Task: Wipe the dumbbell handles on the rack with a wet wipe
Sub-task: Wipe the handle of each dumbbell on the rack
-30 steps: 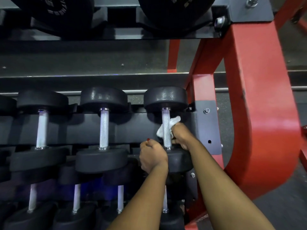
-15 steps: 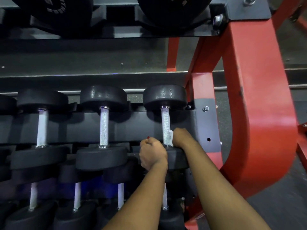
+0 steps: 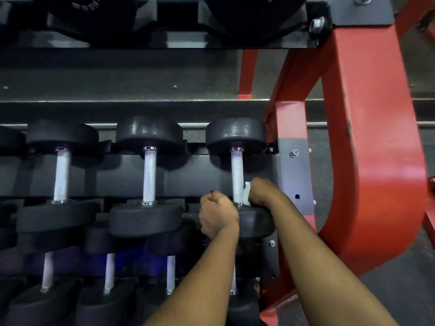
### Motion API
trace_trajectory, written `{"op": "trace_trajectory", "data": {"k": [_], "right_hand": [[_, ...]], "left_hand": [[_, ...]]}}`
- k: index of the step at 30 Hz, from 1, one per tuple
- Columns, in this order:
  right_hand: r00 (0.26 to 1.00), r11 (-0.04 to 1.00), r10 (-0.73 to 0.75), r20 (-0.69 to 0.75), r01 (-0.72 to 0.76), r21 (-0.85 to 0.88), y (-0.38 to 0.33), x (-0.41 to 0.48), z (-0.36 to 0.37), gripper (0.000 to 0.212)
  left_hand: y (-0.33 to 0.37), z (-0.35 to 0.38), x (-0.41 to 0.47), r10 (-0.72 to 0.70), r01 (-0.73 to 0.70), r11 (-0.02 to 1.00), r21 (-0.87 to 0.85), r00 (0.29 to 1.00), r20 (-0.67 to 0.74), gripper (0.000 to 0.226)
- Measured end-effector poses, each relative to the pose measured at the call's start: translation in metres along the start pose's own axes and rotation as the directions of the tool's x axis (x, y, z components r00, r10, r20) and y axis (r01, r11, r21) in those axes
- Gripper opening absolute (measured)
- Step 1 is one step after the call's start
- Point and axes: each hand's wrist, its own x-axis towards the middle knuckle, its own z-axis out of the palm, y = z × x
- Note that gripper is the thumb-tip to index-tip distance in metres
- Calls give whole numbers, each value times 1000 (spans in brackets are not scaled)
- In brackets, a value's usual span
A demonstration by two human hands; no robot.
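Observation:
The rightmost dumbbell on the middle shelf has a knurled silver handle (image 3: pixel 236 175) between black heads. My right hand (image 3: pixel 263 192) holds a white wet wipe (image 3: pixel 246 194) against the lower right side of that handle, just above the near head (image 3: pixel 255 222). My left hand (image 3: pixel 217 215) is a closed fist beside the near head, to the handle's left; whether it holds anything is hidden. Two more dumbbells with silver handles (image 3: pixel 149 176) (image 3: pixel 61 175) sit to the left.
The red rack frame (image 3: pixel 376 147) curves down the right side, with a grey bolted plate (image 3: pixel 295 175) close to my right hand. A lower row of dumbbells (image 3: pixel 109 271) lies beneath. Large black weights (image 3: pixel 254 15) sit on the shelf above.
My right hand has slid the wipe down the handle from its middle to its lower end. The left hand has stayed by the near head.

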Motion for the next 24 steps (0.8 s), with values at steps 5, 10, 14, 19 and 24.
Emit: {"op": "trace_trajectory", "data": {"k": [5, 10, 14, 19, 24], "right_hand": [[996, 999, 18, -85, -15, 35, 4, 0, 4, 24], [981, 984, -163, -107, 170, 59, 0, -15, -11, 18], [896, 896, -443, -35, 444, 1, -21, -17, -8, 12], [867, 717, -474, 151, 480, -506, -60, 6, 3, 33], [922, 646, -242, 303, 386, -658, -72, 23, 11, 23]], "left_hand": [[3, -3, -3, 4, -4, 1000, -2, 1000, 0, 37], [4, -4, -5, 17, -17, 1000, 0, 1000, 0, 36], [5, -6, -6, 11, -11, 1000, -4, 1000, -1, 36], [9, -9, -9, 1, -1, 1000, -11, 1000, 4, 38], [9, -10, -8, -9, 9, 999, -35, 1000, 14, 36]]}}
